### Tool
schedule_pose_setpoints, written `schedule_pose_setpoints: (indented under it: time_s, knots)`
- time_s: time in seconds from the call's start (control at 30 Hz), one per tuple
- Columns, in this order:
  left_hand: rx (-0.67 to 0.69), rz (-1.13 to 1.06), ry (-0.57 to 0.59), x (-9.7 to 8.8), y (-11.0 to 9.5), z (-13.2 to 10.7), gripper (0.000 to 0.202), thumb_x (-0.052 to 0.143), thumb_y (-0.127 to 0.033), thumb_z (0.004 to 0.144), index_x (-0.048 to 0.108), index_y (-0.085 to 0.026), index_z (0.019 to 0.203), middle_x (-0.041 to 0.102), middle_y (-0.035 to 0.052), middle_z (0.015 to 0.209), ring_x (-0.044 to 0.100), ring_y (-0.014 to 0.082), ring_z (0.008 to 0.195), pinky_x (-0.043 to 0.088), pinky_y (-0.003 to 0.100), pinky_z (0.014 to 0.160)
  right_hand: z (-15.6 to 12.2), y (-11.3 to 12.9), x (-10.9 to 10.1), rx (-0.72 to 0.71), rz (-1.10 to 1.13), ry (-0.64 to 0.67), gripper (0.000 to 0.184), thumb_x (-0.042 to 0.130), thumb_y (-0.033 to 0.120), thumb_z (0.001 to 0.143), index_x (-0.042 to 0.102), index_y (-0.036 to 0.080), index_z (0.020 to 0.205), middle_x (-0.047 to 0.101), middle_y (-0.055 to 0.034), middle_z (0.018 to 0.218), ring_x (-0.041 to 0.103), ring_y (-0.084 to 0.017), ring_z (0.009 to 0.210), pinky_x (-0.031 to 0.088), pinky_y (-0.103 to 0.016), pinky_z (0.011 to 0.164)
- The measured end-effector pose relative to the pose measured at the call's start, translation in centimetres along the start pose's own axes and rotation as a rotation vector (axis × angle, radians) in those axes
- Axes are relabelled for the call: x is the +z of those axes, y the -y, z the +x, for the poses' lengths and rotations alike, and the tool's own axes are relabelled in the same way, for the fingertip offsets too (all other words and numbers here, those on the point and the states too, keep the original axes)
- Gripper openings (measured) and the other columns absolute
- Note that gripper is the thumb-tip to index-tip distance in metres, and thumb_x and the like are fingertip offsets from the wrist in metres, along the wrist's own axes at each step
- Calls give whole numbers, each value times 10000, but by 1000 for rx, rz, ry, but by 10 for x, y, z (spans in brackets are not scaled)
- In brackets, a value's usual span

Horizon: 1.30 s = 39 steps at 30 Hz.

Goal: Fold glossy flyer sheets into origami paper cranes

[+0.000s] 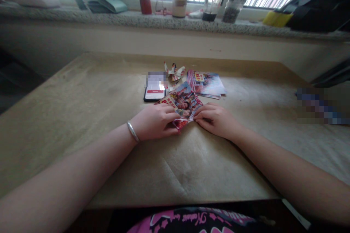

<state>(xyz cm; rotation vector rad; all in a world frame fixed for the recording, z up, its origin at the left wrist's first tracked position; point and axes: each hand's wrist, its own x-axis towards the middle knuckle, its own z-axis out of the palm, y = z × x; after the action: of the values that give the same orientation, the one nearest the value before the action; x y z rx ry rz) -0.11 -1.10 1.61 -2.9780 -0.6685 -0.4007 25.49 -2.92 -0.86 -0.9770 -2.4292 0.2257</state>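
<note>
while one phone [154, 94] lies near; left hand [155, 121], right hand [218, 119] — holding one sheet [182, 100]

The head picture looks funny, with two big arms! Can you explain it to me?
There's no machine here, just a person's two bare hands. A camera worn on that person's head looks forward and down. The left hand, with a silver bangle at its wrist, and the right hand hold a colourful, glossy printed paper sheet over the tan tabletop. Beyond the hands lie a black-edged phone with a lit screen, a white-and-red folded paper shape and a pile of pink-and-blue printed sheets.
</note>
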Motion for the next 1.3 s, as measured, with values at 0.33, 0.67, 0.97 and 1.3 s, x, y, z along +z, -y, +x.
schedule_pose_setpoints:
  time_s: [0.33, 0.67, 0.97, 1.3]
  knots:
    - [-88, -97, -84, 5, -2, 2, 306, 490, -372, 922, 724, -206, 814, 680, 17, 746, 610, 136, 704, 430, 245, 637, -1, -1, -1, -18, -36, 41, 150, 561, 209, 856, 711, 207, 854, 715, -60, 959, 634, -189, 890, 513, -336, 802]
    - [-369, -363, -38, 8, -5, 7, 240, 517, -304, 880, 641, -161, 734, 656, 2, 704, 555, 104, 615, 384, 207, 568, -2, -1, -3, -45, -88, 45, 139, 564, 206, 854, 701, 217, 875, 715, -57, 969, 632, -192, 884, 511, -333, 792]
    - [-477, -222, -18, 10, -1, 10, 222, 556, -291, 864, 654, -156, 718, 631, 20, 689, 535, 124, 627, 374, 229, 574, -2, 0, -2, 92, -109, -11, 186, 534, 218, 867, 682, 205, 978, 719, -58, 880, 654, -180, 793, 505, -301, 723]
    - [-404, -92, -112, 25, 9, 11, 232, 529, -293, 901, 668, -145, 788, 641, 48, 840, 577, 131, 727, 445, 239, 654, 0, -1, 2, 19, -111, -24, 231, 501, 212, 899, 692, 204, 1030, 706, -67, 1027, 644, -187, 907, 510, -317, 810]
